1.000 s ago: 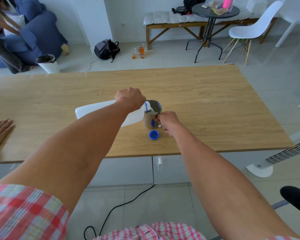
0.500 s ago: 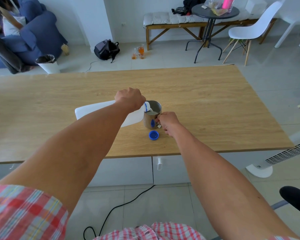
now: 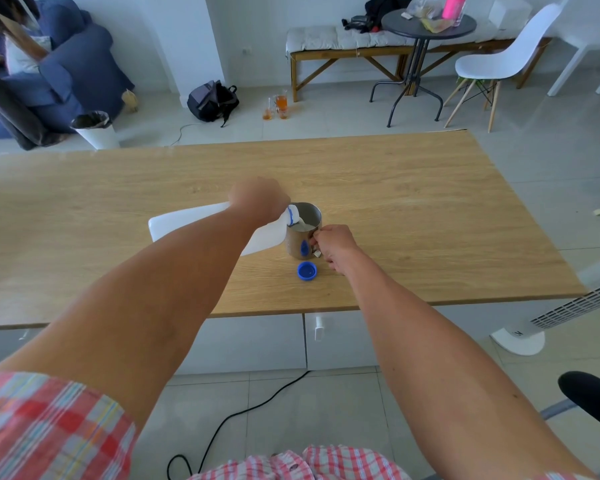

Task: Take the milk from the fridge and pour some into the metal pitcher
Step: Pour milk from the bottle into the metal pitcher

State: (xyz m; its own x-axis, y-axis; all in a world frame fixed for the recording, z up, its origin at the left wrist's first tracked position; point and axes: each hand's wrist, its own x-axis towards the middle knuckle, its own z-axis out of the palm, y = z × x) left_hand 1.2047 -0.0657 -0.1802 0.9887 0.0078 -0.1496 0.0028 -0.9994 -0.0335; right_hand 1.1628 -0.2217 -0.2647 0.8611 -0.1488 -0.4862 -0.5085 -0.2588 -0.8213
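A white plastic milk jug point(image 3: 184, 221) lies tipped nearly flat above the wooden table point(image 3: 413, 202), its blue-ringed mouth over the rim of the metal pitcher point(image 3: 300, 242). Milk runs from the mouth into the pitcher, which shows white milk inside. My left hand point(image 3: 258, 200) grips the jug near its neck. My right hand point(image 3: 333, 245) holds the pitcher's handle on its right side. The jug's blue cap point(image 3: 306, 271) lies on the table just in front of the pitcher.
The table's front edge runs close below the cap. A white tower fan point(image 3: 565, 310) stands at the right of the table and a black cable point(image 3: 243, 414) trails on the floor. A bin point(image 3: 96, 129), backpack point(image 3: 213, 100), bench and chairs stand beyond the table.
A hand that rested on the table's left edge one second ago is gone. The jug, pitcher and both my hands have held nearly still while milk keeps pouring.
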